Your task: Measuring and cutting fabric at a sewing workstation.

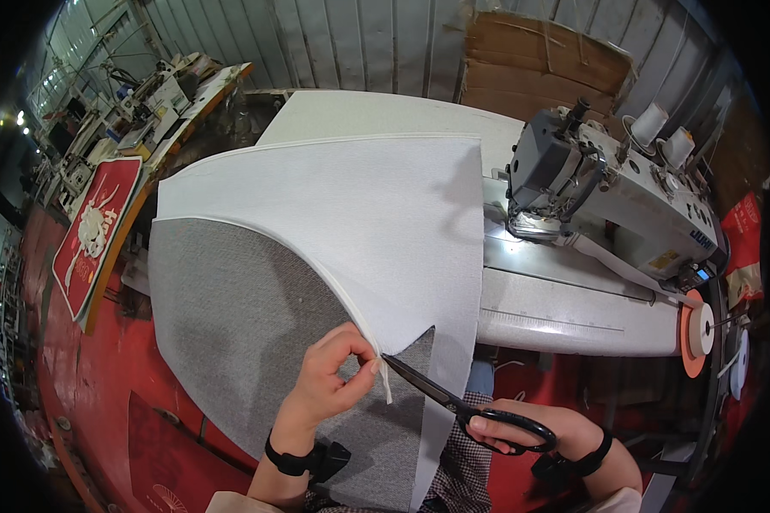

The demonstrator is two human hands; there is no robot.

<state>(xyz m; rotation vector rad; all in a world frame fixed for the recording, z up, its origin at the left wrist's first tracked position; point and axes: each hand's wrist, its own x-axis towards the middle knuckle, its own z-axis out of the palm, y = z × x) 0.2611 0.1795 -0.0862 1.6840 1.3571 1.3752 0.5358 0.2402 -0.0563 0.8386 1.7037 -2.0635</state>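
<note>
Black-handled scissors (432, 389) are in my right hand (522, 421), with my fingers through the handle loops. Their tips touch the edge of a large mat (385, 205), close to my left hand. With thumb and finger, my left hand (338, 372) pinches a narrow white binding strip (329, 274) that runs along the mat's curved edge. A short loose tail of the strip hangs below the pinch. The mat shows a white face, and a grey textured part (239, 299) lies under the curve. A notch shows in the white layer right of the scissor tips.
A sewing machine (607, 188) with white thread cones stands on the right. Beside it, a roll of white tape (701, 331) sits at the table's end. On the left, a red printed mat (98, 231) leans against a cluttered table. Red covering lies on the floor.
</note>
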